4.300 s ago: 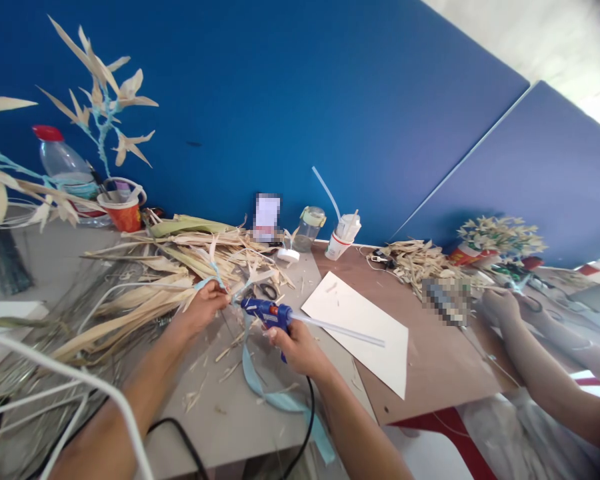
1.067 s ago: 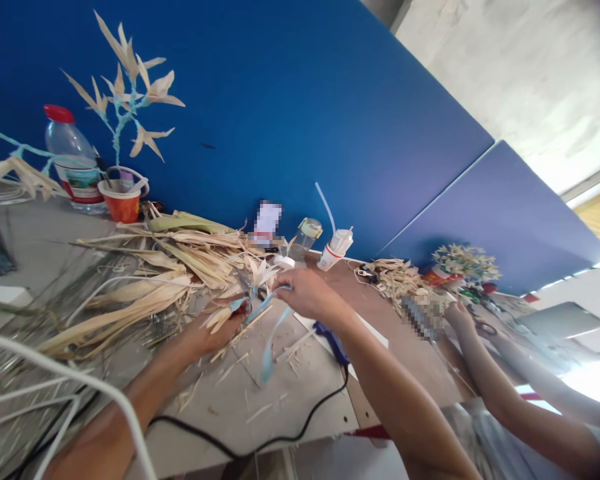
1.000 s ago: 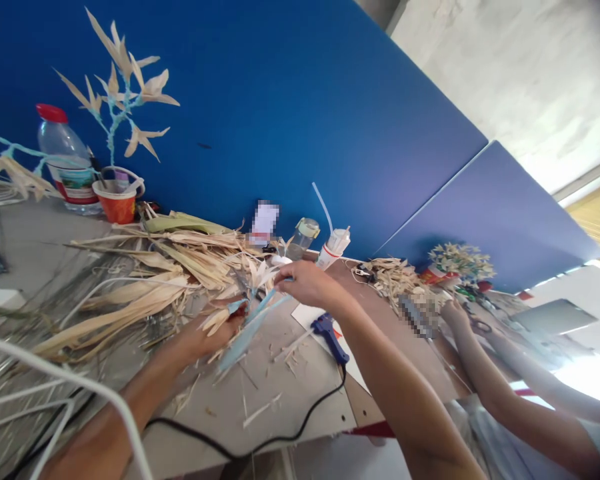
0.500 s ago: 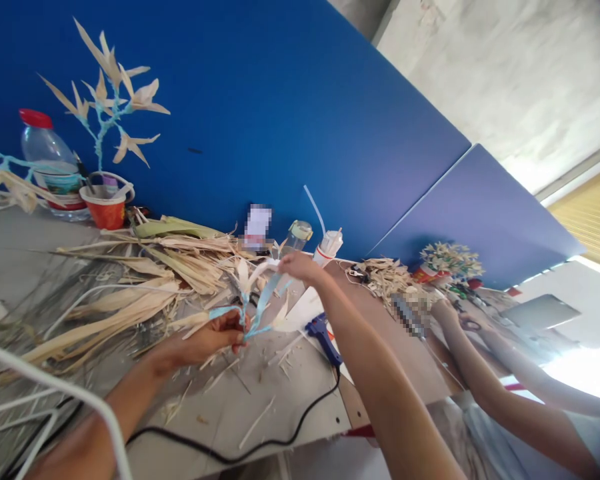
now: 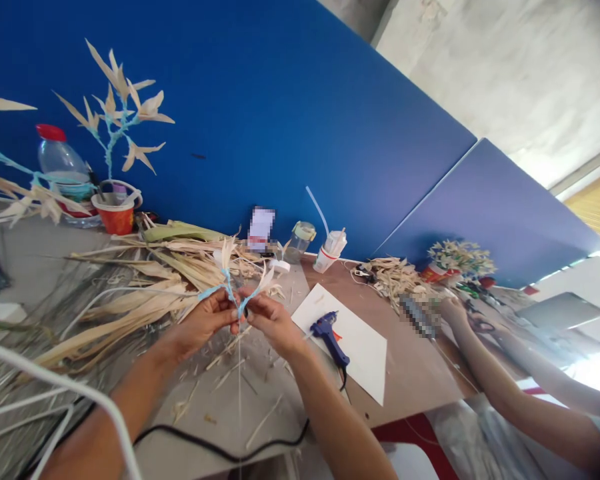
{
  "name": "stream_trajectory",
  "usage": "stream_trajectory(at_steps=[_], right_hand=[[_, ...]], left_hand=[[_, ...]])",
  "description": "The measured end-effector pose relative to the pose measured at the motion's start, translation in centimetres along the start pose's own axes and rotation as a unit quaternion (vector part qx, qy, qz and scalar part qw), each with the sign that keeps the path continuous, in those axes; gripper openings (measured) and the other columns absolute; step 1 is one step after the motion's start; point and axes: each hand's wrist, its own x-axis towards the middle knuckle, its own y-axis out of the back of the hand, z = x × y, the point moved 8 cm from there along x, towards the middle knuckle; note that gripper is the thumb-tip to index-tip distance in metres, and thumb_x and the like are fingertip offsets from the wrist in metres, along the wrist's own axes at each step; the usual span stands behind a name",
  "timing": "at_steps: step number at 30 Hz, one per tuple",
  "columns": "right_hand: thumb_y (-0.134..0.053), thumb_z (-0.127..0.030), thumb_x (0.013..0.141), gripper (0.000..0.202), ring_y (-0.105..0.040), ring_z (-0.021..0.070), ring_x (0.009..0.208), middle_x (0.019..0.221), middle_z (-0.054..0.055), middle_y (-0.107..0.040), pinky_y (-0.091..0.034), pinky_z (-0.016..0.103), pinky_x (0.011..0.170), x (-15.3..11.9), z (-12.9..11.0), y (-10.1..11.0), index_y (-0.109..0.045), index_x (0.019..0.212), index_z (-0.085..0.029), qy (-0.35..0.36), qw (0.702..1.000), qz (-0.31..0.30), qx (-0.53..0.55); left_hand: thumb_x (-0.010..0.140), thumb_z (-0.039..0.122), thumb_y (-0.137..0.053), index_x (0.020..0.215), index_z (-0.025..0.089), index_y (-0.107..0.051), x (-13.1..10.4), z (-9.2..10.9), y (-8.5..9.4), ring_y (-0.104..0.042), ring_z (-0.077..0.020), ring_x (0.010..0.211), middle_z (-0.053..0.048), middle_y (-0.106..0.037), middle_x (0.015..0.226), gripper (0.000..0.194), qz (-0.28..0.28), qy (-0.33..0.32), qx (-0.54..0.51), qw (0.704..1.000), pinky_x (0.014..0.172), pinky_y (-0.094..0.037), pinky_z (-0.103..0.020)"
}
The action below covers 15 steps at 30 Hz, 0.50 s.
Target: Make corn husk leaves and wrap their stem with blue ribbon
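Over the table, my left hand [image 5: 211, 323] is closed, pinching the stem of a small branch of husk flowers [image 5: 225, 275] wrapped in light blue paper strip. Close beside it, my right hand [image 5: 271, 321] is also closed, its fingertips on the same blue-wrapped stem where the twigs fork. Pale husk petals point up and to the right from the twigs. A thin pale thread or wire hangs straight down below the fingers. To the right, a dark blue glue gun [image 5: 331, 338] lies on a white sheet [image 5: 367, 357].
Dry corn husks [image 5: 125, 317] and thin wires cover the table's left. A finished husk branch stands in a red cup [image 5: 116, 218] beside a bottle [image 5: 63, 163]. A black cord [image 5: 200, 441] crosses the front. At right, a co-worker's hand [image 5: 454, 313] is near scissors [image 5: 480, 323].
My right hand has come down and left, from the raised light blue strip to the stem beside my left hand. The loose strip no longer shows stretched out. The view has shifted slightly.
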Motion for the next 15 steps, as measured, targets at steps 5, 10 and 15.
stream_trajectory(at_steps=[5, 10, 15], right_hand=[[-0.062, -0.023, 0.067, 0.025, -0.057, 0.0141, 0.070, 0.078, -0.001, -0.063, -0.046, 0.030, 0.073, 0.1, 1.6, -0.7, -0.067, 0.092, -0.023, -0.058, 0.986, 0.088, 0.132], [-0.056, -0.016, 0.069, 0.008, -0.053, 0.0153, 0.073, 0.072, 0.001, -0.055, -0.043, 0.029, 0.073, 0.0, -0.5, 0.5, -0.061, 0.063, -0.018, 0.026, 0.984, 0.138, -0.112], [-0.047, -0.004, 0.069, 0.020, -0.054, 0.0162, 0.078, 0.078, 0.005, -0.054, -0.044, 0.028, 0.071, -0.9, -1.8, -0.2, -0.062, 0.067, -0.017, 0.057, 0.945, 0.130, -0.293]], left_hand=[[0.070, 0.023, -0.072, 0.084, 0.018, -0.058, -0.3, 0.4, 0.0, -0.056, -0.0107, 0.057, 0.001, -0.063, 0.068, 0.020, 0.017, 0.003, -0.004, 1.000, 0.054, -0.042, -0.024], [0.067, 0.024, -0.071, 0.078, 0.018, -0.056, -0.1, 0.9, 0.2, -0.054, -0.0107, 0.052, 0.003, -0.061, 0.064, 0.019, 0.049, -0.012, 0.029, 0.998, 0.057, -0.043, -0.026], [0.057, 0.021, -0.074, 0.070, 0.018, -0.058, 1.0, -0.1, 1.3, -0.053, -0.0117, 0.055, 0.003, -0.058, 0.062, 0.021, 0.117, -0.044, 0.063, 0.990, 0.056, -0.043, -0.025]])
